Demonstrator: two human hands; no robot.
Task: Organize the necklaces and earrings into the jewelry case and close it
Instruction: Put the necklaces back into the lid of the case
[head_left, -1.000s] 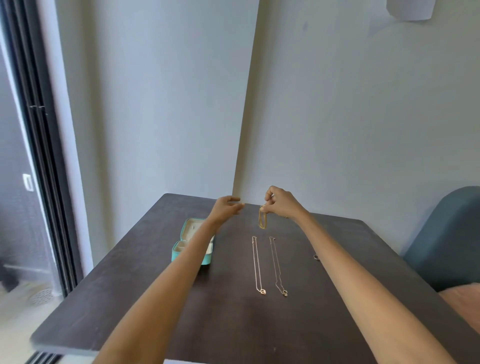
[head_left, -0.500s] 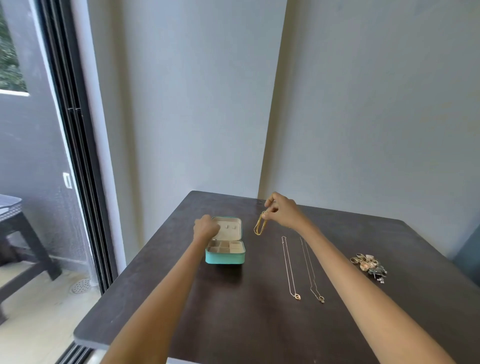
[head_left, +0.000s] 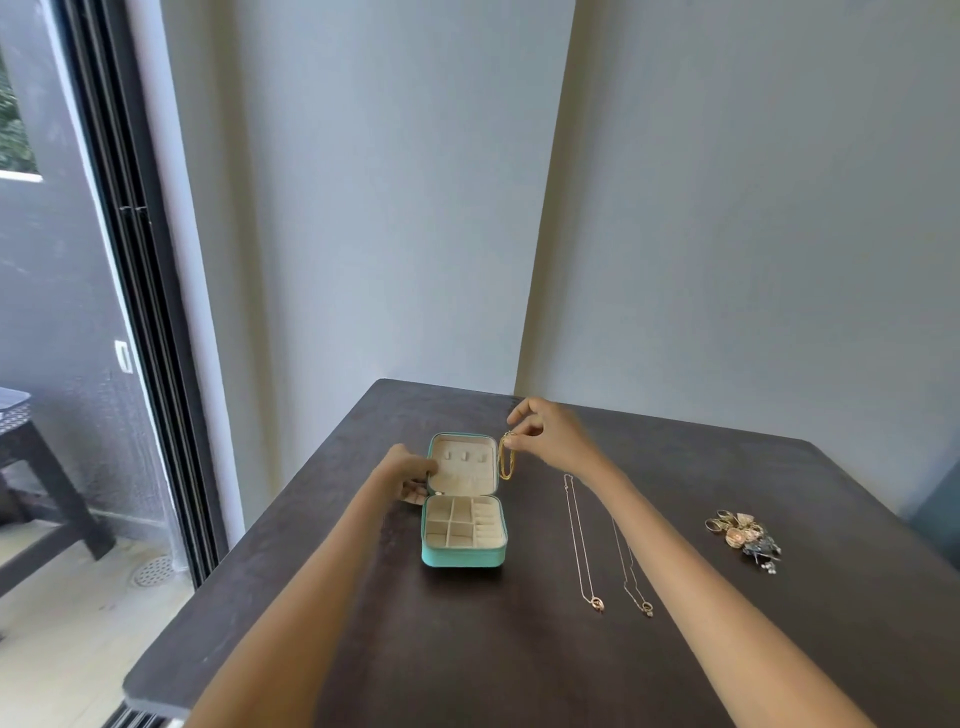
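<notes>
Our right hand (head_left: 550, 436) has carried the pinched gold necklace (head_left: 506, 460) up beside the open case's (head_left: 464, 556) lid, while our left hand (head_left: 410, 475) now grips the lid edge, ready for hanging.

Home corner: dark table (head_left: 467, 649), plain walls (head_left: 363, 208), sliding balcony door (head_left: 150, 322).

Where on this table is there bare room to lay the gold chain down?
Bare wood lies between the case and the two necklaces, and along the near edge of the table. It is crowded by the earring pile and at the case lid, where the left hand holds it and the right hand dangles the gold chain.
</notes>
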